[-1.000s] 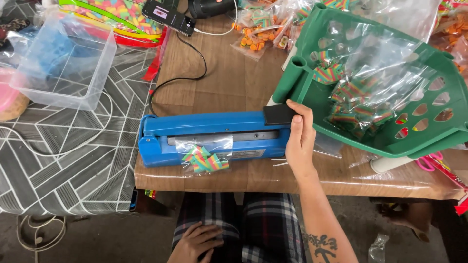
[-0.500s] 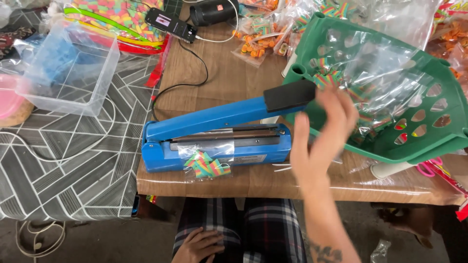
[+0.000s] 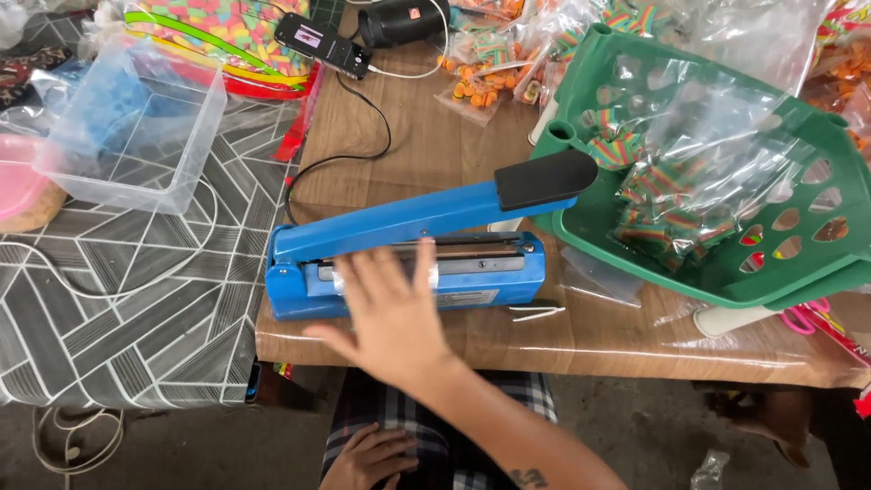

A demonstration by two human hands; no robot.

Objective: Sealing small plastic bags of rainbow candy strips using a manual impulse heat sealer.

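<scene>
Right hand (image 3: 390,313) spread flat, fingers apart, gripping nothing, over front of blue sealer (image 3: 408,259); lever raised, long axis running left-right. Any bag beneath the palm hidden. Left hand (image 3: 372,458) loose in lap, farther off. Green basket (image 3: 726,272) to right, holding bagged candy (image 3: 671,200). Clear tub (image 3: 127,136) at left.

The right hand (image 3: 390,313), motion-blurred, hides whatever lies at the blue sealer's (image 3: 408,249) front; the left hand (image 3: 367,458) is cut off below.

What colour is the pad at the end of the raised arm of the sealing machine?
Black: the handle pad on the blue heat sealer, seen in the head view.
</scene>
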